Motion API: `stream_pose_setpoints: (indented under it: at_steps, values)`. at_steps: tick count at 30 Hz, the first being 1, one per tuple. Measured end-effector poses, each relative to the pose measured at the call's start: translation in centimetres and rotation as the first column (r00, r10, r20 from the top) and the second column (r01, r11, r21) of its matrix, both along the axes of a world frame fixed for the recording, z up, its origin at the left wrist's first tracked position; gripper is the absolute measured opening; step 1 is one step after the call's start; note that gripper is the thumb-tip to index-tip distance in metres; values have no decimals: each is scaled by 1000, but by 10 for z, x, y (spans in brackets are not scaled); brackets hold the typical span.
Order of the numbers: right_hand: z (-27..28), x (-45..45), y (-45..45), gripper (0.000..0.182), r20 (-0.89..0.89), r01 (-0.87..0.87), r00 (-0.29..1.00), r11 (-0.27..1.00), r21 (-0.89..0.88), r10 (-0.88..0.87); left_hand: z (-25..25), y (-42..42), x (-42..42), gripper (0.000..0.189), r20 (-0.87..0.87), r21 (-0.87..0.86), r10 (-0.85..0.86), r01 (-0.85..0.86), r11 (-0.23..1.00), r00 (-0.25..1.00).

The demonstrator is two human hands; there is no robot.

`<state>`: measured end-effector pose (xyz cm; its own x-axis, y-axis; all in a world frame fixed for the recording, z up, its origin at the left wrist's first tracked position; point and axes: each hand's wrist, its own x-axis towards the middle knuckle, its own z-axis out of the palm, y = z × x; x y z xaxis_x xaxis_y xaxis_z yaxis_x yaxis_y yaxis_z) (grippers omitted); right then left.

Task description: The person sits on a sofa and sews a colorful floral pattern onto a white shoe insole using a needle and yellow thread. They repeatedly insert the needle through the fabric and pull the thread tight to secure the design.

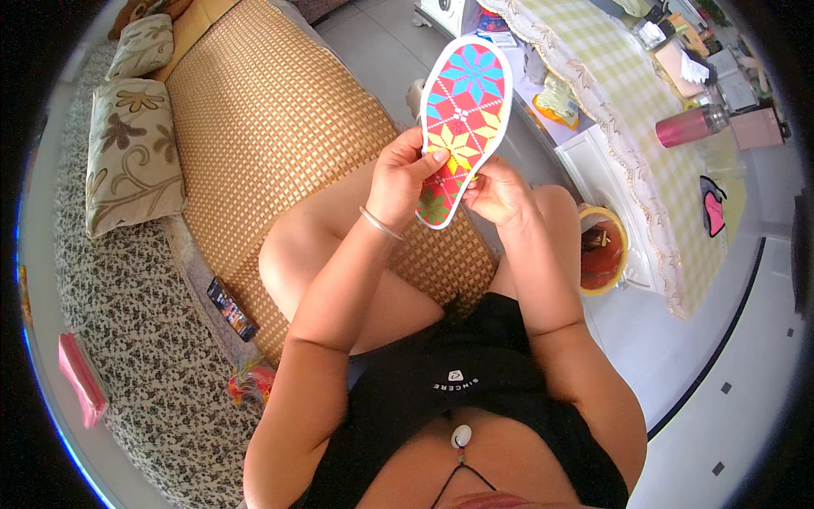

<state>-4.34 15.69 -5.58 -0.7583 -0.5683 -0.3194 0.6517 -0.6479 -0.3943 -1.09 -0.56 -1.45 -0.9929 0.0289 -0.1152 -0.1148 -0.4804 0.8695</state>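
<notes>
An embroidered shoe insole [467, 95] with a white rim is held up in front of me. Blue, yellow and green flower shapes cover its red ground. My left hand [402, 175] grips its narrower half, thumb pressed on the patterned face, remaining fingers behind. At the opposite edge, the bent fingers of my right hand [501, 193] pinch the rim. A tiny yellow bit shows at those fingertips, too small to identify. The insole is tilted, its broad end pointing away from me, above a woven mat [273, 95] and my bent legs.
Left lie a smartphone [231, 310], tangled coloured threads [251, 380], cushions [135, 156] and a pink packet [81, 380]. Right stands a table with a checked cloth [626, 127], bearing a pink bottle [691, 126] and clutter. Below it sits a yellow-rimmed bin [622, 245].
</notes>
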Motion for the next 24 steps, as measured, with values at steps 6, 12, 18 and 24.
stream_pose_setpoints:
  at_steps: [6, 12, 18, 24]
  values:
    - [-9, -1, 1, 24, 14, -26, 1000, 995, -97, 28, 0, 6, 2, 17, -33, 12, 35, -34, 999, 999]
    - [8, 4, 0, 15, -32, 27, 999, 997, -66, -29, 4, 8, 8, 17, -127, -92, 23, -35, 995, 992]
    - [11, -3, -2, 23, 58, 101, 995, 947, -305, -87, -3, 7, 6, 22, -109, -32, 4, -7, 999, 994]
    - [21, -2, 4, 5, -338, 246, 904, 965, -95, -263, -15, 2, -4, 23, -50, 435, -36, 54, 899, 998]
